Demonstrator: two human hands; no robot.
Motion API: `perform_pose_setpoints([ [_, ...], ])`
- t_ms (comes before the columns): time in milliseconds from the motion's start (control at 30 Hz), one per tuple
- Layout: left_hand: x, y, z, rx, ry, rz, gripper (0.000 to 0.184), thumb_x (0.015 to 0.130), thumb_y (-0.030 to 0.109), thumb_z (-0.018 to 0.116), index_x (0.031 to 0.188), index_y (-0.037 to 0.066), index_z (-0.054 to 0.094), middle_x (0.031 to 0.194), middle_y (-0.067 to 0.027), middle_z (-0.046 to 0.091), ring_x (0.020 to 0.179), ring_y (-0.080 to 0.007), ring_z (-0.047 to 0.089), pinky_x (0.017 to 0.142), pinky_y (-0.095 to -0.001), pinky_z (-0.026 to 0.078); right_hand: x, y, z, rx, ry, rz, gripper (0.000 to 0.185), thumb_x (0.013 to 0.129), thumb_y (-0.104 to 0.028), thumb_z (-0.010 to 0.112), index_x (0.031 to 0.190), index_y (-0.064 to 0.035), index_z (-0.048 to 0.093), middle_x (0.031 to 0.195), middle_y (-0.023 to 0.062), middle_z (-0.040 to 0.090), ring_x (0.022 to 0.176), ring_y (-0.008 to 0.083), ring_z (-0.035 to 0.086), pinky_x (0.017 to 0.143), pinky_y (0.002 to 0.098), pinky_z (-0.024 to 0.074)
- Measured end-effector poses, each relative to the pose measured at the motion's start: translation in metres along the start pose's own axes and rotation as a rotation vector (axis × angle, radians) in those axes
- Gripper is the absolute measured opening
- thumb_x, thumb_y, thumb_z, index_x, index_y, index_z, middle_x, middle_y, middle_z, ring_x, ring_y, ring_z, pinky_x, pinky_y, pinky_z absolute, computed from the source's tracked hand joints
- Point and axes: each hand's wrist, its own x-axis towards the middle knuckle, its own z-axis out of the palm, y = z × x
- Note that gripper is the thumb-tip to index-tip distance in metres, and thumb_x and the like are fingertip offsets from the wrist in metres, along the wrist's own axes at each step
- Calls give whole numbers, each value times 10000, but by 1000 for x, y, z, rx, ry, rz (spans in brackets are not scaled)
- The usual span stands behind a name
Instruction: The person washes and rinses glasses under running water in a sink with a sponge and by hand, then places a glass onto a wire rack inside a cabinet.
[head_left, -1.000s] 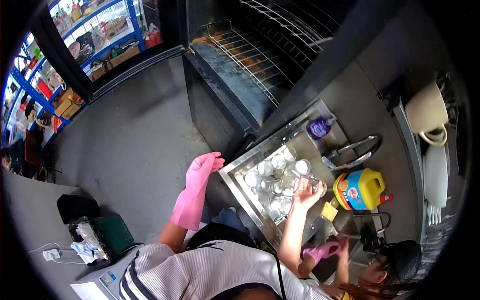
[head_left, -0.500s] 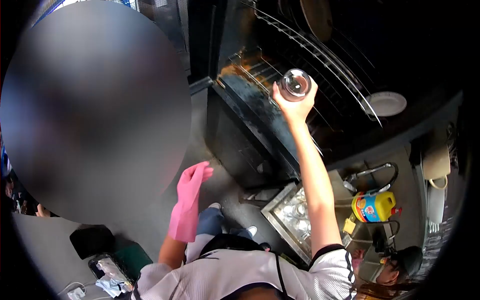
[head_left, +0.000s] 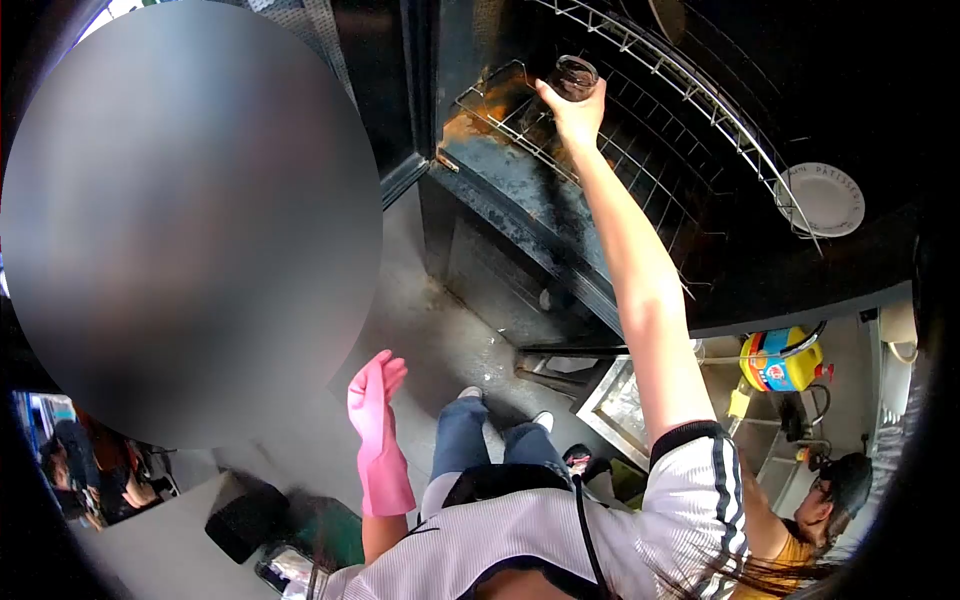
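My right hand (head_left: pixel 577 115) is bare and wrapped round a clear glass (head_left: pixel 575 78), its round rim facing up toward me. The arm reaches into a dark cabinet, with the glass over a wire rack (head_left: pixel 640 170) on the cabinet's left side. My left hand (head_left: pixel 377 385) wears a pink rubber glove and hangs over the floor, away from any object. Its fingers are extended and nothing shows in them. Part of the metal sink tray (head_left: pixel 612 400) lies below my right forearm, which hides much of it.
A white plate (head_left: pixel 820 200) sits in the cabinet at the right. A yellow detergent bottle (head_left: pixel 780 360) and a yellow sponge (head_left: pixel 739 403) are by the sink. A co-worker (head_left: pixel 835 495) in a dark cap is at the lower right. A bin (head_left: pixel 290 570) stands lower left.
My right hand took a glass from the sink tray and carried it up into the cabinet, now farther in. My view has turned toward the cabinet. My gloved left hand stays low.
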Motion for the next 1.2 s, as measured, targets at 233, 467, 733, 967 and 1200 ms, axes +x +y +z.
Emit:
perform_pose_setpoints([
  [233, 11, 10, 29, 55, -44, -18, 270, 913, 193, 517, 1040, -28, 606, 880, -133, 662, 767, -183, 647, 756, -269, 515, 11, 13, 14, 40, -7, -62, 698, 557, -302, 852, 1047, -15, 448, 945, 134, 618, 876, 231, 613, 806, 335, 481],
  [467, 15, -5, 25, 66, -47, -36, 283, 913, 208, 515, 1046, -27, 601, 886, -132, 658, 743, -183, 645, 721, -268, 521, 7, 4, 12, -143, -5, -5, 777, 546, -408, 838, 1052, -9, 405, 919, 145, 569, 870, 269, 581, 785, 375, 472],
  [733, 11, 2, 31, 51, -31, -14, 285, 909, 220, 527, 1048, -17, 604, 887, -119, 661, 734, -172, 646, 687, -248, 516, 4, -2, 13, -119, 29, 47, 718, 553, -366, 838, 1019, -11, 422, 927, 146, 594, 859, 274, 599, 788, 368, 472],
  [967, 13, -2, 12, 21, -11, -3, 270, 907, 188, 531, 1041, -36, 600, 878, -130, 664, 735, -175, 647, 712, -258, 520, 10, 9, 28, -23, 36, 86, 681, 571, -381, 821, 992, -18, 427, 889, 119, 570, 842, 251, 583, 779, 358, 463],
  [1200, 15, -2, 7, 33, 23, -2, 270, 908, 191, 531, 1038, -35, 602, 868, -131, 665, 728, -167, 647, 705, -256, 519, 9, 7, 31, -89, -41, 68, 739, 580, -381, 825, 1039, -3, 387, 978, 157, 566, 911, 268, 579, 815, 366, 458],
])
